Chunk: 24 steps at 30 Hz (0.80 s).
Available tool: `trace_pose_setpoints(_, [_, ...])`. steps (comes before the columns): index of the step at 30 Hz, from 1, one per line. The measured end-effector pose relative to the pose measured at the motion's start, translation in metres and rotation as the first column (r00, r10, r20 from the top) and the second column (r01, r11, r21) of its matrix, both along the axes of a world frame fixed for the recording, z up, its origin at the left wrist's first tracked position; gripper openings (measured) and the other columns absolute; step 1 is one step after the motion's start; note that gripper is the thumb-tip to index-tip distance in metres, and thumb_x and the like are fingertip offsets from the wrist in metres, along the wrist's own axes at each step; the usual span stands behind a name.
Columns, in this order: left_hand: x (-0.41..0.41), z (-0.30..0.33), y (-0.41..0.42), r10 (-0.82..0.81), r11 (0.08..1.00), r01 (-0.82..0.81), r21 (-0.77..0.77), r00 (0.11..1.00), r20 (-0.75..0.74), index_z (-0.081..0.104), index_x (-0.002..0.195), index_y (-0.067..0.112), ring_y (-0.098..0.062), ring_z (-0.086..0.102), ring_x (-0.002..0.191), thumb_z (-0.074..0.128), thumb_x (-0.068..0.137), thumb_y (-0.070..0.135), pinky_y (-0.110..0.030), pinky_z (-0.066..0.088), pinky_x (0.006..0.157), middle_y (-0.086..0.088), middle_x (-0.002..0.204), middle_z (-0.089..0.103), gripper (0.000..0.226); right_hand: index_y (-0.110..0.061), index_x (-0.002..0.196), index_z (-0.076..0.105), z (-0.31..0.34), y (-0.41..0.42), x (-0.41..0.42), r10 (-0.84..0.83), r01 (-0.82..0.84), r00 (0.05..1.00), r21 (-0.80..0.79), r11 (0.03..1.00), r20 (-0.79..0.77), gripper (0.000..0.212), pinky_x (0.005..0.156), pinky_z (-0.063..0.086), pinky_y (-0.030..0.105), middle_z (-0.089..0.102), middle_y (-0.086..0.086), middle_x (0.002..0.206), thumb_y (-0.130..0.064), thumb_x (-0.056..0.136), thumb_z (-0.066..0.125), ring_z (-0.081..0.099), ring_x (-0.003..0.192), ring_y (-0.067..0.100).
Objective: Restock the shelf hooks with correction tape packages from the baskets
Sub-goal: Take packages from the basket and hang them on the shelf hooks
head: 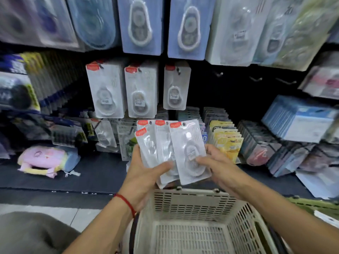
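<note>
Stock in progress: my left hand (145,173) and right hand (214,162) grip fanned correction tape packages (185,147); three hooks filled, bare hooks (255,78) remaining; basket (194,204) empty.

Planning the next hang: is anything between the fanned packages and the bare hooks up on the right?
Nothing visible. Both hands hold the packages above the basket; the gap up to the bare hooks is open.
</note>
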State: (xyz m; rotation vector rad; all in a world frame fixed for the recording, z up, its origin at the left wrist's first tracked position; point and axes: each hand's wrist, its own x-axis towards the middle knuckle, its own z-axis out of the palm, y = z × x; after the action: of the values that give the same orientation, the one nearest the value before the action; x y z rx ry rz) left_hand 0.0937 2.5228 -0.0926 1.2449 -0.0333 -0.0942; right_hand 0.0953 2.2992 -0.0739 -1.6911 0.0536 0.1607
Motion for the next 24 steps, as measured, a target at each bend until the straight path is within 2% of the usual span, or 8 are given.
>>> trace_pose_setpoints(2, [0.018,0.022,0.007,0.085,0.992,-0.093,0.085,0.992,0.098,0.053,0.128,0.034,-0.023,0.076,0.108,0.092,0.065,0.001,-0.052,0.064,0.085,0.004,0.115,0.077,0.081,-0.027,0.126,0.057,0.021,-0.001,0.010,-0.017,0.026,0.988,-0.058,0.998,0.153,0.023,0.093,0.060,0.046,0.076,-0.003,0.118,-0.018,0.105,0.061,0.074,0.109,0.019])
trace_pose_setpoints(4, [0.037,0.044,0.017,0.147,0.974,-0.176,0.145,0.969,0.197,0.053,0.125,0.037,-0.019,0.076,0.105,0.092,0.070,0.000,-0.048,0.065,0.081,0.008,0.111,0.077,0.077,-0.033,0.124,0.056,0.041,0.000,0.023,-0.025,0.057,0.957,-0.103,0.993,0.288,0.021,0.091,0.060,0.039,0.075,-0.012,0.115,-0.024,0.106,0.061,0.074,0.106,0.011])
trace_pose_setpoints(8, [0.060,0.083,0.032,0.196,0.905,-0.322,0.278,0.896,0.399,0.048,0.132,0.035,-0.003,0.073,0.105,0.092,0.070,0.015,-0.034,0.061,0.091,0.021,0.114,0.073,0.078,-0.038,0.120,0.056,0.063,0.012,0.050,-0.078,0.125,0.900,-0.082,0.989,0.429,0.020,0.098,0.059,0.042,0.073,-0.016,0.116,-0.028,0.104,0.063,0.072,0.109,0.007])
trace_pose_setpoints(10, [0.064,0.090,0.039,0.199,0.861,-0.380,0.340,0.864,0.462,0.042,0.142,0.033,-0.001,0.068,0.115,0.089,0.069,0.028,-0.033,0.056,0.099,0.023,0.124,0.068,0.087,-0.039,0.119,0.057,0.067,0.021,0.061,-0.092,0.129,0.884,-0.051,0.990,0.458,0.022,0.100,0.057,0.044,0.074,-0.013,0.117,-0.026,0.103,0.065,0.072,0.109,0.008])
trace_pose_setpoints(13, [0.065,0.087,0.047,0.207,0.854,-0.397,0.337,0.853,0.480,0.033,0.153,0.026,-0.016,0.060,0.132,0.088,0.066,0.036,-0.049,0.049,0.113,0.006,0.145,0.058,0.103,-0.040,0.120,0.058,0.067,0.030,0.072,-0.101,0.129,0.873,-0.025,0.991,0.478,0.025,0.099,0.058,0.040,0.076,-0.010,0.116,-0.024,0.103,0.066,0.073,0.107,0.008])
trace_pose_setpoints(18, [0.066,0.084,0.056,0.275,0.866,-0.433,0.248,0.829,0.486,0.047,0.133,0.040,-0.005,0.071,0.111,0.089,0.066,0.032,-0.049,0.059,0.099,0.022,0.120,0.069,0.080,-0.034,0.124,0.060,0.066,0.039,0.077,-0.167,0.170,0.873,0.035,0.985,0.459,0.023,0.084,0.058,0.024,0.078,-0.011,0.110,-0.028,0.103,0.066,0.074,0.100,0.004])
trace_pose_setpoints(21, [0.067,0.083,0.061,0.291,0.880,-0.426,0.211,0.834,0.468,0.047,0.134,0.039,-0.006,0.072,0.109,0.089,0.061,0.036,-0.046,0.061,0.093,0.022,0.120,0.069,0.084,-0.028,0.128,0.061,0.067,0.044,0.076,-0.235,0.244,0.862,0.039,0.969,0.448,0.028,0.084,0.058,0.028,0.078,-0.008,0.111,-0.033,0.102,0.068,0.075,0.098,0.006])
trace_pose_setpoints(24, [0.065,0.083,0.062,0.287,0.901,-0.400,0.170,0.841,0.458,0.050,0.128,0.045,-0.007,0.072,0.111,0.089,0.060,0.035,-0.038,0.063,0.091,0.020,0.121,0.071,0.079,-0.025,0.142,0.050,0.067,0.047,0.076,-0.243,0.356,0.868,-0.201,0.913,0.433,0.052,0.099,0.054,0.038,0.065,-0.006,0.133,-0.048,0.099,0.066,0.066,0.113,0.009])
